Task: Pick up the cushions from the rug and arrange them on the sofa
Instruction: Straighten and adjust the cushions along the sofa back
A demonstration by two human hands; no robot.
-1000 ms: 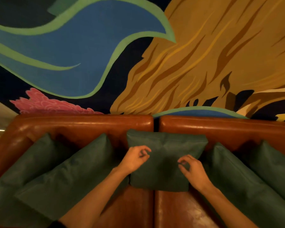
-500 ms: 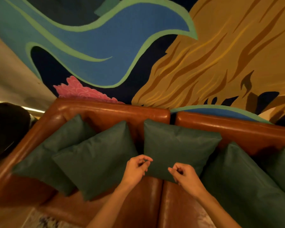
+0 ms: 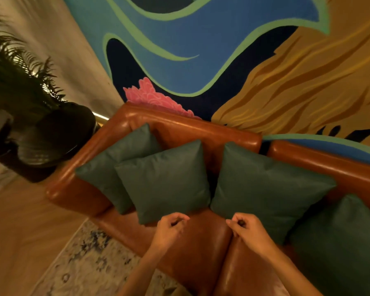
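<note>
1. Four cushions point(image 3: 165, 180), dark green, propped in a row against the sofa point(image 3: 192, 248) back; none on the visible rug point(image 3: 83, 263).
2. Handling, judged: light, soft, yielding; take by a corner or both side edges.
3. Left hand point(image 3: 171, 228) and right hand point(image 3: 249, 230): fingers curled, holding nothing, above the seat just beside the cushions' lower edges.

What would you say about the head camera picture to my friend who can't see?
Four dark green cushions stand in a row on a brown leather sofa. A person's left hand and right hand hover above the seat in front, fingers curled, holding nothing. A bright painted wall is behind; a patterned rug lies below.
</note>
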